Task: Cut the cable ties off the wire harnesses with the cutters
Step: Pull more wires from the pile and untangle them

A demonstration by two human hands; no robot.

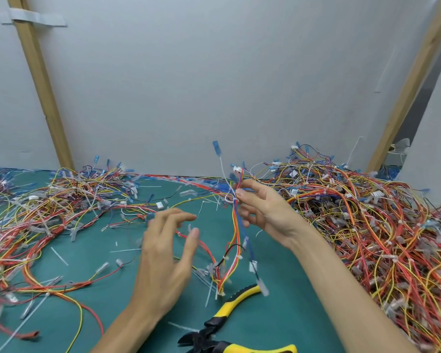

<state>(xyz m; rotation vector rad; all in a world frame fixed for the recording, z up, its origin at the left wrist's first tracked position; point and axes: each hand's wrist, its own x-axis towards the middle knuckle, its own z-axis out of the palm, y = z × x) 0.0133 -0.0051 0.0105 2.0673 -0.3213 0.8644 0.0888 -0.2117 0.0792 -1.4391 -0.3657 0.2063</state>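
Observation:
My right hand (262, 210) pinches a wire harness (236, 233) of red, yellow, blue and white wires and holds it up above the green mat (285, 271). White cable ties (237, 256) still bind its hanging lower part. To the left of the harness, my left hand (166, 253) hovers with relaxed, spread fingers and holds nothing. The yellow-and-black cutters (224, 324) lie on the mat near the front edge, below the harness, with no hand on them.
A big heap of harnesses (382, 225) fills the right side. Another tangle (43, 215) spreads over the left. Cut white tie pieces (59, 256) litter the mat. A grey wall (214, 85) with wooden battens closes off the back.

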